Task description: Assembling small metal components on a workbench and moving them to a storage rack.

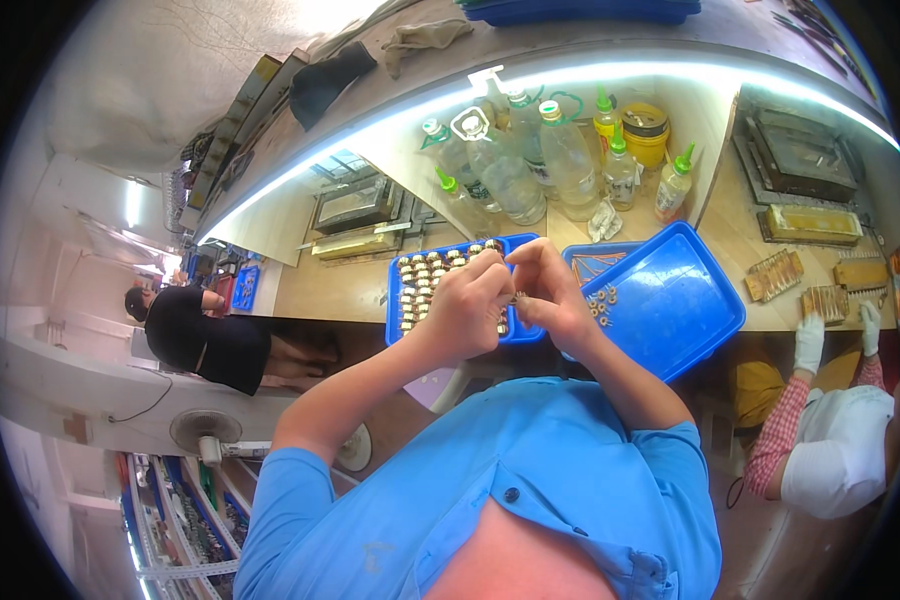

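My left hand and my right hand meet over a blue tray, fingertips pinched together. Between them is a small brownish piece, mostly hidden by the fingers; its kind cannot be made out. Rows of small spool-shaped parts, cream with dark brown middles, fill the tray under my left hand. Just right of my right hand, several small tan ring-shaped parts lie at the left side of a second blue tray, which sits tilted over another tray holding thin reddish-brown strips.
Behind the trays stand clear plastic bottles, green-tipped squeeze bottles and a yellow tub. A crumpled white cloth lies before them. At right a gloved co-worker sits by wooden blocks; another person stands left.
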The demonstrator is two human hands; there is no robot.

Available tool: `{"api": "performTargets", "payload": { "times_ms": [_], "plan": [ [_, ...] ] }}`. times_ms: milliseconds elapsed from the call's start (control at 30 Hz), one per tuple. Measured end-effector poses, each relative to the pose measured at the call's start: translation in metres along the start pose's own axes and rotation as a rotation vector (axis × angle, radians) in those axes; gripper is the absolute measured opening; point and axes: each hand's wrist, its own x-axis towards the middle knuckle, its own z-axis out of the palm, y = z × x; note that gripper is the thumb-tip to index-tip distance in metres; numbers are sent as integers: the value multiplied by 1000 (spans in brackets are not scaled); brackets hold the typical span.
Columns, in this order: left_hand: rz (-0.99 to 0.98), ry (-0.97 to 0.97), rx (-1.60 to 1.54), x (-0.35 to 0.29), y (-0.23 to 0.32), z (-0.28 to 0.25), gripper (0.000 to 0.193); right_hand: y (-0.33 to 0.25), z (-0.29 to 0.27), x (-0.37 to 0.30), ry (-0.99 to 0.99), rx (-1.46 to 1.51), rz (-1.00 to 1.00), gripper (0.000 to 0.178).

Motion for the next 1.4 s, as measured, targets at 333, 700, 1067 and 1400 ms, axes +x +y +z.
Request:
{"api": "performTargets", "payload": {
  "times_ms": [333,700,1067,1400],
  "plan": [
    [9,6,20,-6,-1,6,15,1,3,-1,48,26,35,38],
    [-73,19,-91,-7,-4,1,12,3,5,-2,31,11,22,37],
    [-311,-131,-424,-5,-7,-20,9,-11,0,-6,-104,13,116,22],
    [-181,-194,-282,2,1,-26,14,-21,0,-4,-132,-31,149,20]
  ]
}}
